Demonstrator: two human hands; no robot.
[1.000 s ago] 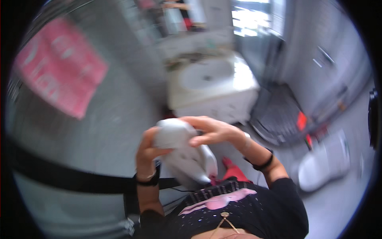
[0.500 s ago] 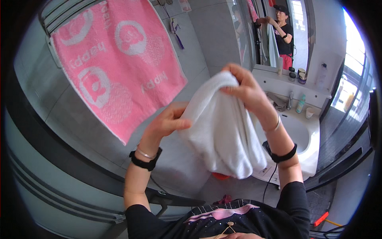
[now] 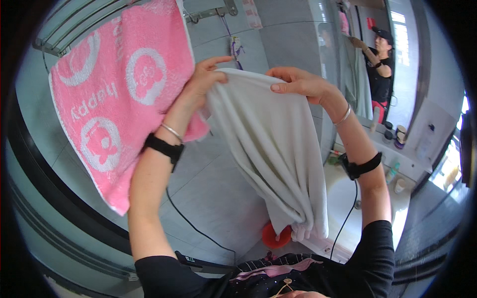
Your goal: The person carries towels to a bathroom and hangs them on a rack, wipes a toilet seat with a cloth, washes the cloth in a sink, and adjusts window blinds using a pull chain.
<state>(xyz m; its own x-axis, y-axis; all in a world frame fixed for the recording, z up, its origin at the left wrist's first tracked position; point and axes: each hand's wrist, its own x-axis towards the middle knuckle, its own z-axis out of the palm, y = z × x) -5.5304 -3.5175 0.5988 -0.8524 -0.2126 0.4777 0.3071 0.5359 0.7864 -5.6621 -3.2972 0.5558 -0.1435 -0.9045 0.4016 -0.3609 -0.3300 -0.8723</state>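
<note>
In the head view, the left hand (image 3: 201, 82) pinches the white towel (image 3: 273, 134) at its upper left corner, a finger sticking out past the cloth; the right hand (image 3: 305, 87) has thumb and fingers closed on the top edge. The white towel hangs in folds below both hands — its lower end by a red bucket (image 3: 276, 236) and the sink (image 3: 343, 198). Left, a pink towel (image 3: 109, 82) hangs from a rack (image 3: 67, 30) — partly behind the left forearm.
</note>
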